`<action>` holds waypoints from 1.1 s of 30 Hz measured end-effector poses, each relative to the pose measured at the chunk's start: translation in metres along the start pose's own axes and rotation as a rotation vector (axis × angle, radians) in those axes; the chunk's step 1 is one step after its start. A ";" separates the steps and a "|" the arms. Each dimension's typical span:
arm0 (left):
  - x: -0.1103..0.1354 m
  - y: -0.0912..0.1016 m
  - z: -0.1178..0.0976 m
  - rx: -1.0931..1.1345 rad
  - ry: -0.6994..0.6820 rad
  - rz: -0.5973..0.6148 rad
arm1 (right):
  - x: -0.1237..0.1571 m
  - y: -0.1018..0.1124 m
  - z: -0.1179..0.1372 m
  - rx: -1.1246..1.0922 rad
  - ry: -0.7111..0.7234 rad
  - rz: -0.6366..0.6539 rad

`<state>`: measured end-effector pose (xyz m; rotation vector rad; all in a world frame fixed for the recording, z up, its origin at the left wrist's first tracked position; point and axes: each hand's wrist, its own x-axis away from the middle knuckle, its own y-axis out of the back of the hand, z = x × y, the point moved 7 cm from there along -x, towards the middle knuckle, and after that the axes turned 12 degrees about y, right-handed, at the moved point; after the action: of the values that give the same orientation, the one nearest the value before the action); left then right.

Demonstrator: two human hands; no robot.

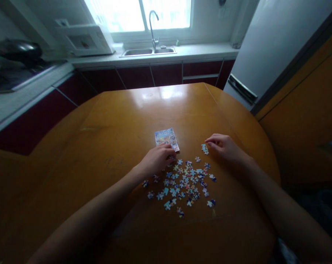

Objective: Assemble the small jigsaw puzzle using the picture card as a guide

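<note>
Several small colourful puzzle pieces [185,181] lie scattered on a round orange wooden table [113,139]. A small printed picture card [167,138] lies flat just beyond them. My left hand [156,159] rests at the card's near edge, fingers curled and pressed down on the table; what is under them is hidden. My right hand [225,146] lies to the right, fingertips pinched together beside a few joined puzzle pieces [204,149], touching or almost touching them.
Behind the table runs a kitchen counter with a sink [148,51] and tap under a bright window. A stove with a dark pan [17,49] stands at the left. A white fridge [265,47] and an orange cabinet [306,106] stand at the right.
</note>
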<state>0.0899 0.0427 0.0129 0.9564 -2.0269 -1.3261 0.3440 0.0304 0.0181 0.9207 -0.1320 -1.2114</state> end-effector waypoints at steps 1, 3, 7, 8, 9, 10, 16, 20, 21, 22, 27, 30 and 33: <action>0.000 0.000 0.000 -0.004 -0.002 -0.002 | 0.000 0.000 0.000 -0.003 -0.001 0.001; 0.001 0.000 -0.001 -0.006 -0.009 -0.006 | 0.000 0.000 0.000 -0.007 -0.004 0.001; 0.001 -0.001 -0.003 -0.004 -0.016 -0.008 | 0.000 0.000 -0.001 -0.005 -0.010 0.005; 0.001 -0.002 -0.003 -0.008 -0.011 -0.010 | 0.000 0.000 -0.001 -0.003 -0.010 0.006; 0.001 -0.002 -0.002 -0.012 -0.007 -0.013 | 0.000 0.000 -0.002 -0.002 -0.009 0.007; 0.001 -0.002 -0.003 -0.015 -0.004 -0.015 | 0.000 -0.001 -0.002 0.000 -0.009 0.008; 0.002 -0.001 -0.006 -0.030 -0.008 -0.001 | 0.000 0.000 -0.003 0.004 -0.003 0.003; 0.003 0.001 -0.009 -0.050 -0.029 -0.006 | 0.000 0.000 -0.003 0.000 -0.001 0.007; 0.003 0.002 -0.010 -0.052 -0.034 -0.006 | 0.000 0.000 -0.003 0.000 0.000 0.009; 0.003 0.002 -0.011 -0.054 -0.036 -0.008 | 0.000 0.000 -0.003 0.000 0.000 0.010; 0.003 0.002 -0.013 -0.097 -0.046 -0.013 | 0.000 0.000 -0.005 -0.003 -0.010 0.013; 0.002 0.002 -0.014 -0.108 -0.054 -0.018 | 0.001 0.000 -0.004 -0.003 -0.013 0.010; 0.003 0.005 -0.012 -0.082 -0.049 -0.002 | 0.001 0.000 -0.003 -0.003 -0.018 0.014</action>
<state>0.0963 0.0352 0.0220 0.8971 -1.9920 -1.4349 0.3463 0.0316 0.0160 0.9052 -0.1508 -1.2064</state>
